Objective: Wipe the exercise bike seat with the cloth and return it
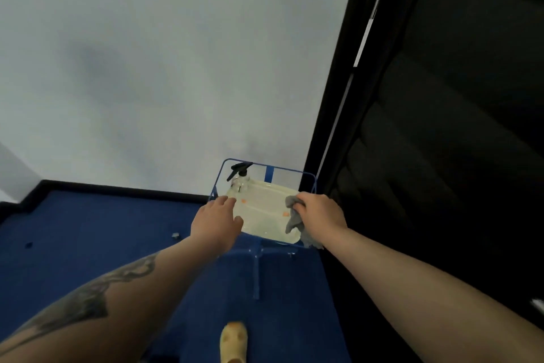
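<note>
Right hand (319, 211) is bunched around the grey cloth (294, 220) at the right edge of the pale rectangular plastic tray (265, 209); left hand (216, 220) rests open on its left rim. Cloth tail overhangs, so it might slide off, or bump the clear spray bottle (240, 177) at the tray's far-left corner.
</note>
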A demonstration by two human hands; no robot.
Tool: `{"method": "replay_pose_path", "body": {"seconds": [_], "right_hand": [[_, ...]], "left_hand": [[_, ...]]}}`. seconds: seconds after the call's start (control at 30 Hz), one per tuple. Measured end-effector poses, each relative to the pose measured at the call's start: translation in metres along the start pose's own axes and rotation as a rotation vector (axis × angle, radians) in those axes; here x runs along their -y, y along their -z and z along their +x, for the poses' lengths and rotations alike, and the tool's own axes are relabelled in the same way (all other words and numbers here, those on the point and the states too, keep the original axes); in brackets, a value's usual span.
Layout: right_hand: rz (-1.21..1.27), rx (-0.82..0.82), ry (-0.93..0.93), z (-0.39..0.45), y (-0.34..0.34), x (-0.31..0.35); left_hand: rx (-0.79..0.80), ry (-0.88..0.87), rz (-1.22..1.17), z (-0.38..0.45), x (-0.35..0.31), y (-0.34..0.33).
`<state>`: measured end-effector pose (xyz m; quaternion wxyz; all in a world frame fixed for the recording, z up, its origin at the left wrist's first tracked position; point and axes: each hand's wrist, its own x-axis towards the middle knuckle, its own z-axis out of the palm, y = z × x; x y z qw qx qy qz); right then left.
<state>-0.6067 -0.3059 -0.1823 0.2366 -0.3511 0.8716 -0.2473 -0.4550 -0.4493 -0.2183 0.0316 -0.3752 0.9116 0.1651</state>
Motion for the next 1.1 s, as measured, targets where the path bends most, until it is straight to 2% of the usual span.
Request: {"method": "replay_pose_path", "body": {"seconds": [0.1,0.23,0.37,0.57,0.8,1.1], "right_hand": [[0.058,0.020,-0.082,0.041,-0.020,-0.005],[0.011,0.049,-0.186,0.099,-0.054,-0.016],[-0.279,0.043,-0.227,0.160,-0.087,-0.034],[-0.330,0.037,-0.257,0.213,-0.135,-0.059],[-0.287,0.176,-0.299,0.226,-0.172,-0.055],[-0.288,0.118,-0.230,0.186,-0.143,-0.050]], "left_hand": [[0.069,-0.017,-0.022,0.037,0.015,-0.016],[0.159,-0.012,-0.029,0.087,0.044,-0.038],[0.210,-0.002,-0.056,0.131,0.076,-0.058],[0.239,0.056,-0.154,0.157,0.121,-0.096],[0.308,0.113,-0.173,0.154,0.136,-0.113],[0.229,0.039,-0.157,0.141,0.101,-0.088]]}}
